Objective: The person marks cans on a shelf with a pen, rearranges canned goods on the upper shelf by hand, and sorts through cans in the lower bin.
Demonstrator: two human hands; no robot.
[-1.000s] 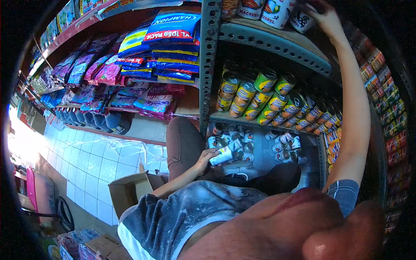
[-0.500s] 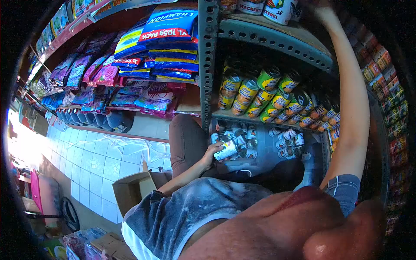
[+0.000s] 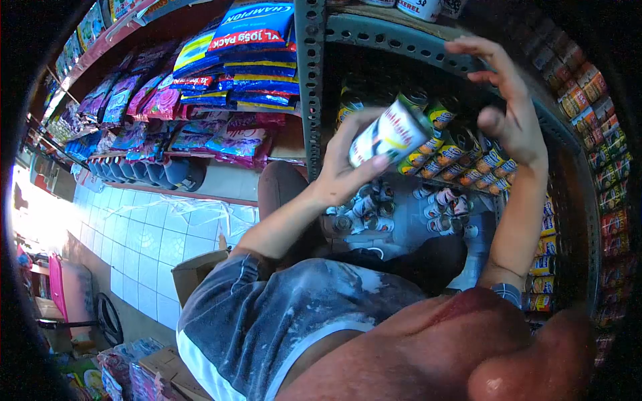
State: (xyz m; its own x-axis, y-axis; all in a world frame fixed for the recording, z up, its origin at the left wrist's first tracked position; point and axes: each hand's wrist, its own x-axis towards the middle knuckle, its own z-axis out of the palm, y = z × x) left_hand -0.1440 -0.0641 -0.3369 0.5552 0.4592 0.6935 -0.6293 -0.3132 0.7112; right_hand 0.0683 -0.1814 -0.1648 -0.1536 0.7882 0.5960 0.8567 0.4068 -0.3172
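Observation:
My left hand (image 3: 341,167) is wrapped round a white labelled can (image 3: 390,136), tilted, in front of the lower shelf. To its right my right hand (image 3: 511,110) is raised with its fingers apart, nothing in it, just below the upper shelf edge. Behind both hands stand stacked yellow and green cans (image 3: 468,157), partly hidden by the held can and hand. White cans (image 3: 418,8) labelled mackerel stand on the upper shelf, cut off by the frame's top. More loose cans (image 3: 371,210) lie on the floor below.
A perforated metal shelf post (image 3: 309,87) stands left of my left hand. Blue Champion packs (image 3: 254,40) fill the shelf beyond it. An open cardboard box (image 3: 194,271) is beside me on the tiled floor (image 3: 144,254). Further cans (image 3: 612,180) line the right side.
My left hand has lifted the can from low near the floor cans up to the shelf front. My right hand has come down from the upper shelf and shows open.

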